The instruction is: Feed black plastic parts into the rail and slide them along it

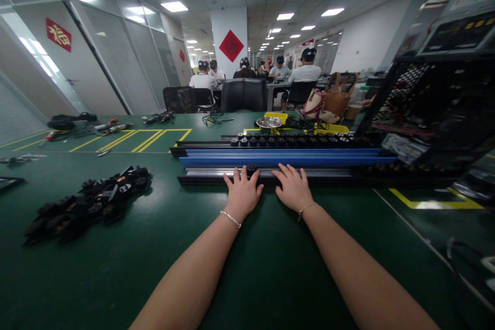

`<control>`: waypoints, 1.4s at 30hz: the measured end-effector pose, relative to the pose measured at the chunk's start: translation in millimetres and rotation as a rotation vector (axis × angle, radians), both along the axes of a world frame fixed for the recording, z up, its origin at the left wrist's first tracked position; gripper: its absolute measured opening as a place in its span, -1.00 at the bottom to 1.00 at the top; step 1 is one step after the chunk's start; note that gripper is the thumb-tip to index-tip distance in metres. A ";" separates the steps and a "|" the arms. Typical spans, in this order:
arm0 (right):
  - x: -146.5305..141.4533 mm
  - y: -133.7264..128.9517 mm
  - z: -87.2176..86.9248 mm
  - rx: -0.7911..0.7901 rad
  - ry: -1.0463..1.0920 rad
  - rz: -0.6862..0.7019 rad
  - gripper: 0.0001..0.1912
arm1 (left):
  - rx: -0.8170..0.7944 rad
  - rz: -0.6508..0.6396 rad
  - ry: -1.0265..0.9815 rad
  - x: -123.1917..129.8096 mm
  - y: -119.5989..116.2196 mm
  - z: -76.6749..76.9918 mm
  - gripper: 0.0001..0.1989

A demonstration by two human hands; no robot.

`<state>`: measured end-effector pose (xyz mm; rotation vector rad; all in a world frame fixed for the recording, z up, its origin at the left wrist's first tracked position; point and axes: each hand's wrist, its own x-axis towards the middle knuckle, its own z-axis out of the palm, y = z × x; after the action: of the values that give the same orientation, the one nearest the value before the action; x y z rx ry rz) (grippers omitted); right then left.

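My left hand (242, 193) lies with its fingers spread at the near edge of a long black and silver rail (209, 172). A small black part (251, 169) sits on that rail, close to my left fingertips. To the right, my right hand (294, 187) rests on the same rail, fingers apart and nothing held. Behind it runs a blue rail (286, 157), and further back a black rail carries a row of small black parts (286, 139). A heap of black parts (93, 201) lies on the green table (162, 268) to the left.
A metal bowl (269, 122) and yellow trays (332, 128) stand behind the rails. At the right is an open black metal case (429, 98). Tools and cables (112, 126) lie at the back left. Several people sit beyond a black chair (244, 95).
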<state>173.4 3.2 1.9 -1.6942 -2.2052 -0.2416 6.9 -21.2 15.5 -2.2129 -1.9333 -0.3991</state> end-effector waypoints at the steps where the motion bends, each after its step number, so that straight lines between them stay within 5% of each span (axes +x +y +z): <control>1: -0.4 -0.1 0.2 -0.001 0.000 -0.001 -0.51 | -0.004 0.004 -0.002 0.9 0.4 0.2 -0.47; 42: -1.3 2.0 0.0 0.015 0.038 -0.005 -0.69 | 0.033 0.086 -0.041 -10.0 5.6 -2.6 -0.43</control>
<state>172.1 5.2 1.8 -1.6834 -2.1668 -0.2252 -3.1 -15.6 12.8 -2.1089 -2.0193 -0.4623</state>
